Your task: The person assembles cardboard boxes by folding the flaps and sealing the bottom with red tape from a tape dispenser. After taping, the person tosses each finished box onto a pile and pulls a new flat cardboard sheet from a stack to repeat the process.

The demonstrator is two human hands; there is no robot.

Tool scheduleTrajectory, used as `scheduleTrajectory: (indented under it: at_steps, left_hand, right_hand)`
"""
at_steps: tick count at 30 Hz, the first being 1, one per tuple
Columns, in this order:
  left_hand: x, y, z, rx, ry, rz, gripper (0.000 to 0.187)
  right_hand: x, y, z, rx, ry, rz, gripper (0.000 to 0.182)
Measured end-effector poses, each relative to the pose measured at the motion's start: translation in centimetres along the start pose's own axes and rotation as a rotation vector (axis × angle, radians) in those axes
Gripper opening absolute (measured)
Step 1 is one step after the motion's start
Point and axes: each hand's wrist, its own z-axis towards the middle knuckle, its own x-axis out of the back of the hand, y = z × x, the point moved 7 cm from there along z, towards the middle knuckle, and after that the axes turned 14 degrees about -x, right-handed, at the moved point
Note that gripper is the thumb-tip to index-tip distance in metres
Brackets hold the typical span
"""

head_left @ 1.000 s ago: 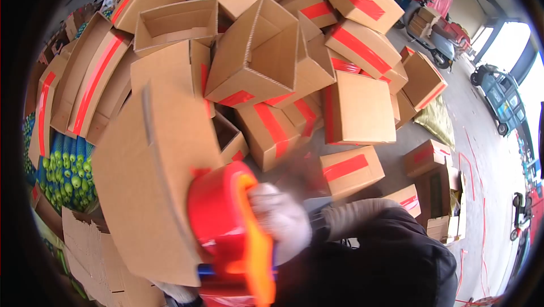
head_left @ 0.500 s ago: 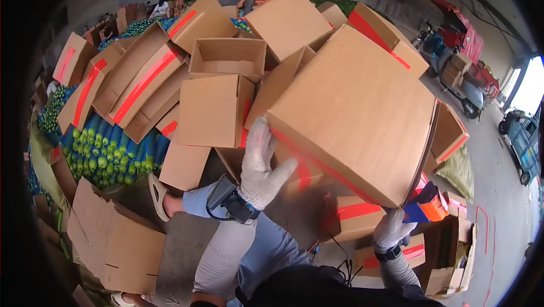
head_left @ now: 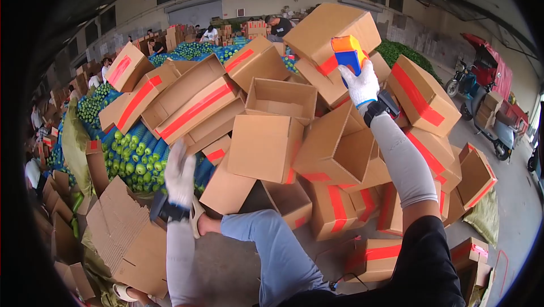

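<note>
My right hand (head_left: pixel 362 86), in a white knitted glove, is raised over the pile with its fingers closed around a blue and orange tape dispenser (head_left: pixel 348 56). Just behind the dispenser, a large cardboard box (head_left: pixel 320 26) with red tape sits high on the pile, overlapped by it in this view. At the lower left my gloved left hand (head_left: pixel 180 178) is empty, its fingers apart. Close behind it lie green produce in blue nets (head_left: pixel 136 157) and a flat cardboard piece (head_left: pixel 226 185). An open-topped box (head_left: pixel 282 98) stands between my two hands.
Many boxes with red tape (head_left: pixel 422 94) are heaped ahead. Flattened cardboard (head_left: pixel 122 230) lies at the lower left, near another person's sandalled foot (head_left: pixel 127 293). Several people, including one in black (head_left: pixel 279 26), are farther back. A scooter (head_left: pixel 493 125) is parked right.
The large box that was between my hands is now away from them, apparently atop the pile. My right hand has risen forward with the tape dispenser; my left has moved left. The view tilted up.
</note>
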Motion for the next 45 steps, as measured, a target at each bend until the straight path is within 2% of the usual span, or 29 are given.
scheduleTrajectory:
  at_steps: [3, 6, 9, 10, 11, 14, 15, 16, 17, 18, 19, 20, 21, 22, 23, 24, 25, 26, 27, 29, 31, 32, 35, 38, 39, 40, 41, 43, 45]
  left_hand:
    - [18.4, -10.8, -15.0, 0.267, 0.105, 0.238, 0.046]
    - [34.5, -9.9, -31.4, 0.536, 0.297, 0.488, 0.046]
    - [44.4, -4.8, -45.9, 0.595, 0.389, 0.476, 0.042]
    - [47.3, -3.7, -49.9, 0.575, 0.460, 0.409, 0.040]
    - [42.1, 2.3, -47.4, 0.711, 0.349, 0.210, 0.069]
    - [44.5, 6.8, -51.3, 0.674, 0.525, 0.511, 0.050]
    - [45.3, 6.9, -52.4, 0.678, 0.518, 0.706, 0.040]
    - [46.0, 6.3, -55.0, 0.745, 0.650, 0.672, 0.044]
    - [45.2, 4.9, -53.0, 0.763, 0.606, 0.698, 0.044]
    - [44.1, 3.8, -50.4, 0.780, 0.561, 0.724, 0.045]
    - [43.0, 2.7, -47.8, 0.796, 0.516, 0.750, 0.046]
    - [41.5, 1.4, -42.5, 0.464, 0.462, 0.779, 0.053]
    - [43.5, -2.0, -37.9, 0.563, 0.152, 1.138, 0.063]
    - [41.5, -2.1, -33.0, 0.436, 0.025, 1.302, 0.070]
    - [40.9, -3.4, -29.3, 0.528, -0.035, 1.322, 0.075]
    - [41.1, -5.6, -27.8, 0.597, -0.079, 1.437, 0.077]
    - [41.4, -7.6, -27.6, 0.667, -0.119, 1.550, 0.078]
    - [41.1, -9.2, -28.4, 0.768, -0.144, 1.572, 0.078]
    - [41.1, -10.5, -29.6, 0.874, -0.166, 1.594, 0.078]
    - [41.1, -11.7, -31.5, 0.782, -0.259, 1.798, 0.076]
    - [40.5, -9.0, -30.5, 0.765, -0.251, 1.634, 0.075]
    - [40.5, -8.0, -31.1, 0.610, -0.271, 1.633, 0.072]
    - [39.9, -3.4, -32.2, 0.232, -0.204, 1.663, 0.053]
    - [38.0, -0.5, -31.9, 0.442, -0.462, 1.632, 0.032]
    - [37.5, -0.7, -32.9, 0.504, -0.614, 1.594, 0.029]
    - [37.7, -1.0, -34.0, 0.508, -0.636, 1.391, 0.031]
    - [37.4, -0.5, -35.0, 0.456, -0.609, 1.216, 0.029]
    - [34.9, 3.0, -33.9, 0.192, -0.663, 1.181, 0.029]
    - [32.4, 4.7, -33.8, 0.253, -0.835, 1.138, 0.030]
  right_hand:
    - [-3.7, 2.2, 1.2, -0.052, 0.008, -0.138, 0.060]
    - [-7.1, 1.8, 2.6, -0.101, 0.115, 0.010, 0.058]
    - [-12.4, 2.3, 3.7, 0.040, 0.120, -0.430, 0.057]
    - [-13.6, 3.0, 3.9, -0.016, 0.082, -0.437, 0.059]
    - [-14.8, 3.6, 3.6, -0.071, 0.037, -0.447, 0.061]
    - [-15.0, 2.0, 1.8, -0.133, 0.163, -0.299, 0.068]
    - [-14.2, 0.0, 0.6, -0.008, 0.289, -0.191, 0.066]
    - [-13.3, -1.3, -0.7, 0.074, 0.170, 0.151, 0.057]
    - [-12.9, -2.5, -2.1, 0.112, -0.001, 0.332, 0.041]
    - [-12.2, -3.0, -4.3, -0.023, -0.113, 0.307, 0.034]
    - [-10.0, -7.2, -8.7, 0.192, -0.147, 0.287, 0.034]
    - [-9.4, -9.6, -12.5, 0.388, -0.256, 0.417, 0.036]
    - [-8.8, -8.2, -19.3, 0.264, -0.617, 0.437, 0.045]
    - [-8.6, -6.4, -26.9, 0.066, -0.974, 0.395, 0.055]
    - [-7.7, -4.3, -34.8, -0.120, -1.241, 0.278, 0.067]
    - [-6.5, -8.1, -40.2, -0.152, -1.293, 0.410, 0.053]
    - [-6.4, -6.1, -46.0, 0.159, -1.454, 0.299, 0.049]
    - [-5.6, -6.3, -50.8, -0.309, -1.398, 0.409, 0.046]
    - [-4.7, -6.4, -55.2, -0.503, -1.520, 0.402, 0.044]
    - [-3.0, -5.9, -62.9, -1.007, -1.540, 0.543, 0.042]
    - [-1.9, -7.1, -66.7, -1.272, -1.775, 0.574, 0.043]
    - [-1.2, -6.9, -68.5, -1.518, -1.861, 0.644, 0.043]
    - [-3.8, -8.3, -67.1, -0.983, -1.957, 0.607, 0.045]
    - [-10.1, -8.2, -65.1, -1.174, -1.691, 0.729, 0.047]
    - [-12.7, -8.9, -63.5, -0.868, -1.681, 0.625, 0.040]
    - [-12.7, -14.4, -61.0, -0.819, -1.820, 0.678, 0.032]
    - [-13.8, -17.3, -59.7, -0.642, -1.723, 0.768, 0.027]
    - [-14.9, -18.9, -57.0, 0.305, -1.216, 0.160, 0.048]
    - [-16.2, -21.6, -57.5, 0.609, -1.255, 0.275, 0.056]
